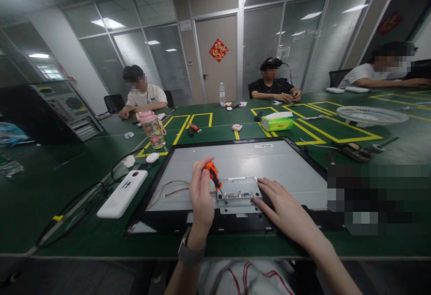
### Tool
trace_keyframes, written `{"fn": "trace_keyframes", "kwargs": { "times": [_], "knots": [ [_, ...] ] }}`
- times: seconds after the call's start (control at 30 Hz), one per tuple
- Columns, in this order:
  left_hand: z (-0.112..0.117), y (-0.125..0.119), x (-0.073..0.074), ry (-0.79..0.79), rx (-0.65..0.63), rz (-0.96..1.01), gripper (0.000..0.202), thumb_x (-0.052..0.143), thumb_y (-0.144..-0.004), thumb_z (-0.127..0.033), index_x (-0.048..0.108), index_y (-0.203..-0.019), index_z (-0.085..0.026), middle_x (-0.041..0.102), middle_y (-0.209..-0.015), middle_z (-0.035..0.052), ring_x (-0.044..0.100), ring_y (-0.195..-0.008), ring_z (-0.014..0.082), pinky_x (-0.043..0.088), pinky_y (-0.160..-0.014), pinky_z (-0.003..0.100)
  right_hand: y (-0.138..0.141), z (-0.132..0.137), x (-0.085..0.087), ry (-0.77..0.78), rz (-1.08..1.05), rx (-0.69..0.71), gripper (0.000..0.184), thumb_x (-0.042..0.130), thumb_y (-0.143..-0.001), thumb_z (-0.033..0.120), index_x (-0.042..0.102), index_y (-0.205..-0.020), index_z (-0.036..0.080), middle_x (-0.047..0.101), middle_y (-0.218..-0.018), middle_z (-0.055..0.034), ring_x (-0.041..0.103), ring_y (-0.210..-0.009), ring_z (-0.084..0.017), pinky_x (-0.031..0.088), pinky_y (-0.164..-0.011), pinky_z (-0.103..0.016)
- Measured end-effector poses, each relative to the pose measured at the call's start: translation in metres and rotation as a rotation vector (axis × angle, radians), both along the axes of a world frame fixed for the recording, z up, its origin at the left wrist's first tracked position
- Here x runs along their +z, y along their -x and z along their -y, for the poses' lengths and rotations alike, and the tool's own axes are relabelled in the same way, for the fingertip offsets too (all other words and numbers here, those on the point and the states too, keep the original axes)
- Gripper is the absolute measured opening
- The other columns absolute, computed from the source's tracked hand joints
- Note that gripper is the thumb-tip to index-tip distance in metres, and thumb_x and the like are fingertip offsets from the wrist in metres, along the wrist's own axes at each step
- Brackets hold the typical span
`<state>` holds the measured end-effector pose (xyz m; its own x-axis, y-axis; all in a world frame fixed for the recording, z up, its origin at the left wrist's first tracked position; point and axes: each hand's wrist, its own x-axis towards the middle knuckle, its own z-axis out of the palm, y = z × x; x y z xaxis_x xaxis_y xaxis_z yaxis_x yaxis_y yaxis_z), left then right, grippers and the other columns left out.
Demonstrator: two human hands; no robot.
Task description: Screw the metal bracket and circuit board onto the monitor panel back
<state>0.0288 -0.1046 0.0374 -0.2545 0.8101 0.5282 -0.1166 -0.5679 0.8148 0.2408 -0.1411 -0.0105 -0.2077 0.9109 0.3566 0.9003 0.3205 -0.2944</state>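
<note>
My left hand point(201, 187) is closed around the orange and black handle of a screwdriver point(213, 174). Its shaft slants down to the connector row of a metal bracket point(239, 185), with the tip close to the left end of the ports. Fingers of my right hand point(281, 200) lie stretched along the bracket's right side, touching it. That bracket sits on the grey back of a flat monitor panel point(269, 162) with a black frame, lying flat on the table. Thin wires point(173, 188) run across the panel left of my left hand.
Left of the panel are a white power bank point(123, 194), black cables point(72, 214) and a pink-lidded bottle point(153, 129). Beyond it stands a green tissue pack point(277, 122); a white round basket point(372, 115) is at right. An open computer case point(63, 111) stands far left. Several people sit across the table.
</note>
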Motion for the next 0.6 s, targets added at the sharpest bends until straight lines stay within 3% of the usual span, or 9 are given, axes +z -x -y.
{"fn": "trace_keyframes", "kwargs": {
  "times": [0.13, 0.3, 0.47, 0.6],
  "knots": [
    [0.0005, 0.0001, -0.0017, 0.058, -0.058, 0.022, 0.030, 0.049, -0.097, -0.039, 0.066, -0.111, -0.019, 0.064, -0.103, 0.0078, 0.063, -0.086, 0.0158, 0.053, -0.076, 0.026, 0.0003, 0.0002, -0.0011, 0.013, 0.008, -0.006, 0.050, 0.046, -0.097, 0.045, 0.061, -0.130, 0.011, 0.059, -0.138, -0.0183, 0.054, -0.129, -0.033, 0.041, -0.110, -0.055],
    [-0.0003, -0.0008, -0.0005, -0.085, 0.022, -0.058, 0.022, 0.065, -0.088, -0.035, 0.068, -0.105, -0.021, 0.056, -0.092, 0.0027, 0.057, -0.076, 0.0120, 0.050, -0.069, 0.021, -0.0009, -0.0004, -0.0030, 0.004, 0.010, -0.005, 0.049, 0.046, -0.097, 0.046, 0.061, -0.130, 0.013, 0.059, -0.139, -0.0161, 0.054, -0.129, -0.033, 0.041, -0.110, -0.055],
    [0.0014, -0.0011, -0.0023, 0.008, -0.042, 0.027, 0.028, 0.048, -0.098, -0.040, 0.065, -0.108, -0.020, 0.062, -0.107, 0.0074, 0.064, -0.090, 0.0163, 0.052, -0.082, 0.028, -0.0009, 0.0000, -0.0003, -0.010, -0.002, 0.004, 0.047, 0.046, -0.097, 0.046, 0.063, -0.128, 0.016, 0.061, -0.137, -0.0158, 0.056, -0.127, -0.033, 0.043, -0.108, -0.055],
    [0.0012, -0.0017, -0.0015, -0.045, -0.003, -0.013, 0.025, 0.061, -0.091, -0.039, 0.065, -0.106, -0.020, 0.060, -0.095, 0.0045, 0.061, -0.079, 0.0139, 0.052, -0.073, 0.025, -0.0005, 0.0000, -0.0009, -0.008, 0.005, -0.007, 0.047, 0.046, -0.097, 0.045, 0.064, -0.127, 0.015, 0.062, -0.136, -0.0161, 0.056, -0.127, -0.033, 0.043, -0.108, -0.054]
  ]
}}
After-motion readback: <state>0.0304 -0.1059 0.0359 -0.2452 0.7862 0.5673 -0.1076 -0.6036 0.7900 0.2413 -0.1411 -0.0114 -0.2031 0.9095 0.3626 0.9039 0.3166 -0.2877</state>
